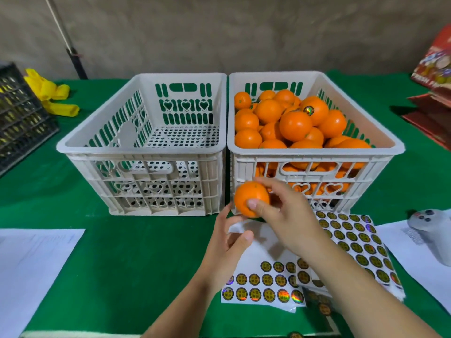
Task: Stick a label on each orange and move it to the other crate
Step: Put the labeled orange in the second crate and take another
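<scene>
Orange (251,198) pinched in my right hand (288,215) fingers; left hand (231,242) loose below; a slack pinch could drop it unlabelled.

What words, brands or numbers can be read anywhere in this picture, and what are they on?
"FRESH": on the red box at the far right, partly cut off; its other print is blurred.
Round stickers on the sheets: a yellow mark, too small to read.
Sticker on one orange in the right crate: unreadable.
White papers on the green table: print too faint to read.
</scene>
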